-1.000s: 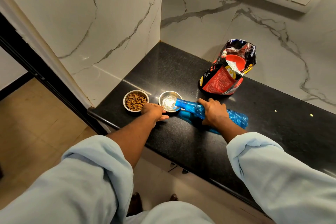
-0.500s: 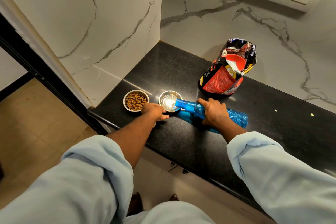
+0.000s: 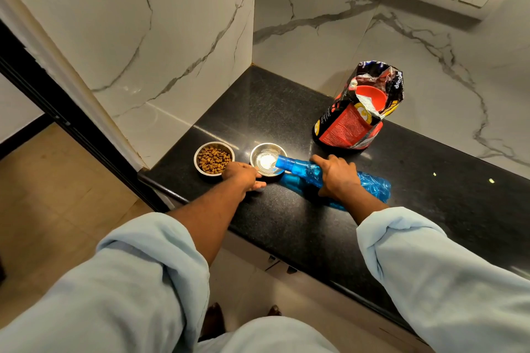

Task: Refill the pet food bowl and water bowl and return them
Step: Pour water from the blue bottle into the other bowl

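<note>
Water bowl on tabletop, part-filled; right hand grips tipped blue bottle, left hand holds bowl's near rim. Food bowl beside it already full. Left: finish pouring, return both.

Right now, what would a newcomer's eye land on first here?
The blue bottle, tipped on its side in the right hand, with its mouth over the water bowl near the counter's front edge, where a bright glare sits. Just left, the left hand grips that bowl's near rim beside the food bowl full of brown kibble. Behind, by the marble wall, stands the open red and black bag.
</note>
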Motion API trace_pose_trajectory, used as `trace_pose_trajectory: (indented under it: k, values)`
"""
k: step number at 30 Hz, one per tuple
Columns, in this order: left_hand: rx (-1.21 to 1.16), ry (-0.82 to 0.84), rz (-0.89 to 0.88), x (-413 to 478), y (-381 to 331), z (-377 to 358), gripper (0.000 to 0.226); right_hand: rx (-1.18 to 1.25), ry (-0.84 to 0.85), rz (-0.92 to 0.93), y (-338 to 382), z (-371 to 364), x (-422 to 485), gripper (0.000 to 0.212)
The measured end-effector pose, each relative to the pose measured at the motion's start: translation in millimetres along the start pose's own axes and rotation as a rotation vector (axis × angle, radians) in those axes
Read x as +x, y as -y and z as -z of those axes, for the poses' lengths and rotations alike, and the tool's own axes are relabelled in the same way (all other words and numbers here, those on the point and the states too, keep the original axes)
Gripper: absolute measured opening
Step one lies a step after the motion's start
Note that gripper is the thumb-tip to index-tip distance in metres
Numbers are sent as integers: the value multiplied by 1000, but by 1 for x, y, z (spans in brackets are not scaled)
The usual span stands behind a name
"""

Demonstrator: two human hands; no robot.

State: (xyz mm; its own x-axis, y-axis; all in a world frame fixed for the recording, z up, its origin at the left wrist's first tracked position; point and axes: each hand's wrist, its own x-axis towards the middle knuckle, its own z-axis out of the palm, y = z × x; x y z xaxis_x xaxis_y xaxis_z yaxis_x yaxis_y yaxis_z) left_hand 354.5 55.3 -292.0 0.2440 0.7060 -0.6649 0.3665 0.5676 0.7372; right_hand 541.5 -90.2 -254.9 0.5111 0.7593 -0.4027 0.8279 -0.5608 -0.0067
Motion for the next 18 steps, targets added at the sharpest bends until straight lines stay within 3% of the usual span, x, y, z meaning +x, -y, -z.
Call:
trace_pose_trajectory:
  k: [18]
  values:
    - [16, 1, 0, 9, 3, 0, 10, -7, -9, 16, -2, -3, 2, 91]
